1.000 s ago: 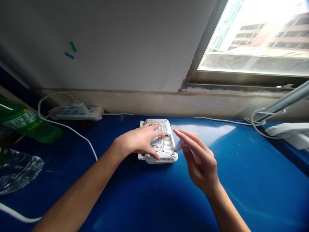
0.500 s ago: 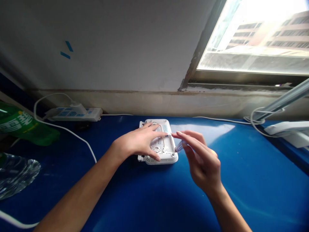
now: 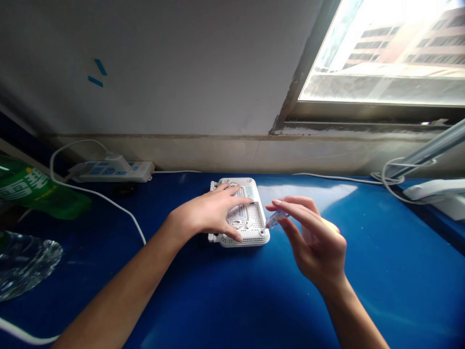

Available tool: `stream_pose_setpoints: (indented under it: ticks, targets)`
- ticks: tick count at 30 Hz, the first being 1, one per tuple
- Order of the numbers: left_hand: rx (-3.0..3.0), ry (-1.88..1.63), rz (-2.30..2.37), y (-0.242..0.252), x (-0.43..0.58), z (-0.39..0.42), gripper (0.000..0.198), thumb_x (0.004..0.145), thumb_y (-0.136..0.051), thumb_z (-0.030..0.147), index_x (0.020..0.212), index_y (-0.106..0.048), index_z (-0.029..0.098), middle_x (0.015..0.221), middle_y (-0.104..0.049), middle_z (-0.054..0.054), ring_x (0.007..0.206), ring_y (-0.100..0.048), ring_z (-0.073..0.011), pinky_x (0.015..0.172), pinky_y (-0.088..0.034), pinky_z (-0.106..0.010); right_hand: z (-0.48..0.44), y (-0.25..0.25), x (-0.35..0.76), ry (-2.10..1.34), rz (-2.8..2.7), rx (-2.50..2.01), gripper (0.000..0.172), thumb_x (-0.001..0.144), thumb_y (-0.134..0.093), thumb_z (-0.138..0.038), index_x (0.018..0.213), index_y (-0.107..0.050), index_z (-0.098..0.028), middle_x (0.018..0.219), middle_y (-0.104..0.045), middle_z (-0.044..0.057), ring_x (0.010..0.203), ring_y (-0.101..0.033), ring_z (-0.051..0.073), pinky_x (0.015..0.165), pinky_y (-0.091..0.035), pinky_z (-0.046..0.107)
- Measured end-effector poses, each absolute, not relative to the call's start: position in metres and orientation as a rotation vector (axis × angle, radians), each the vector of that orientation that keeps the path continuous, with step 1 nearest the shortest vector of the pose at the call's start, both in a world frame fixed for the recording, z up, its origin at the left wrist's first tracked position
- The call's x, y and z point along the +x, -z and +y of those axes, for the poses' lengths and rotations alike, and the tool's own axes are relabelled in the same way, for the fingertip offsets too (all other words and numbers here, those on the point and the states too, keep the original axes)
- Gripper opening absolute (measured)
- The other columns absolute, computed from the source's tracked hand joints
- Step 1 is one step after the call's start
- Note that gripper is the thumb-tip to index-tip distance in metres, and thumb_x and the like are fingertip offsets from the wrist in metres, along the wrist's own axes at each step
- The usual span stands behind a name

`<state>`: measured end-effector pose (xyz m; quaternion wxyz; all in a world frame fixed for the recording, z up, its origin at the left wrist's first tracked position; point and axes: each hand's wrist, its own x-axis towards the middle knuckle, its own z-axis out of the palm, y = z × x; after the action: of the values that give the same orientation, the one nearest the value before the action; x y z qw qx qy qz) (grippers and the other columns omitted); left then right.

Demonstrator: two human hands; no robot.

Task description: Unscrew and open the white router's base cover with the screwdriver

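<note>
Head view — the left hand (image 3: 214,208) rests spread on the white router (image 3: 257,213), flat on the blue surface (image 3: 218,295); the right hand (image 3: 319,237) pinches a clear tool (image 3: 276,218). The router seems light, stiff — best held by its edges.

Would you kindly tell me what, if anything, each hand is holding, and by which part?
The right hand holds a clear object by the end away from the router, between thumb and fingers. The left hand lies spread on the router.

Left hand (image 3: 209,211) on white router (image 3: 256,215), translucent piece (image 3: 276,219) in right hand (image 3: 315,237)
</note>
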<state>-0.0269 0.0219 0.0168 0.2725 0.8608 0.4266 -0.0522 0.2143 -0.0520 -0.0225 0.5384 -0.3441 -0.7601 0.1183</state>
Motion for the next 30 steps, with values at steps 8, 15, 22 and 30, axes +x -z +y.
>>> stream_pose_setpoints:
  ticks: [8,15,22,30]
  targets:
    - [2.318,0.126,1.156,-0.0200,-0.0257,0.0204,0.098,0.077,-0.088,0.062,0.162,-0.043,0.045,0.179,-0.020,-0.004,0.165,-0.012,-0.0440,0.127,-0.027,-0.064,-0.0501,0.0241,0.2134,-0.258,-1.785,-0.874,0.048,0.098,-0.068,-0.006,0.139,-0.071,-0.031,0.113,-0.074,0.008,0.108,-0.065,0.028,0.088,-0.055,0.047]
    - [2.310,0.136,1.145,-0.0182,-0.0265,0.0212,0.099,0.077,-0.088,0.062,0.163,-0.041,0.044,0.180,-0.017,-0.005,0.165,-0.008,-0.0430,0.129,-0.025,-0.064,-0.0514,0.0206,0.2116,-0.222,-1.783,-0.837,0.042,0.092,-0.075,-0.003,0.125,-0.077,-0.029,0.095,-0.074,0.004,0.094,-0.064,0.024,0.077,-0.055,0.041]
    - [2.319,0.120,1.145,-0.0172,-0.0274,0.0211,0.101,0.076,-0.089,0.061,0.163,-0.041,0.042,0.180,-0.018,-0.005,0.166,-0.007,-0.0401,0.130,-0.024,-0.061,-0.0529,0.0236,0.2123,-0.354,-1.825,-0.874,0.050,0.104,-0.056,-0.007,0.147,-0.065,-0.031,0.131,-0.071,0.010,0.127,-0.060,0.031,0.098,-0.054,0.052]
    - [2.313,0.105,1.123,-0.0202,-0.0257,0.0207,0.098,0.078,-0.088,0.061,0.163,-0.043,0.040,0.179,-0.018,-0.007,0.165,-0.009,-0.0437,0.129,-0.024,-0.065,-0.0529,0.0198,0.2100,-0.201,-1.794,-0.835,0.046,0.088,-0.082,-0.006,0.126,-0.078,-0.030,0.084,-0.069,0.002,0.089,-0.061,0.024,0.075,-0.054,0.041]
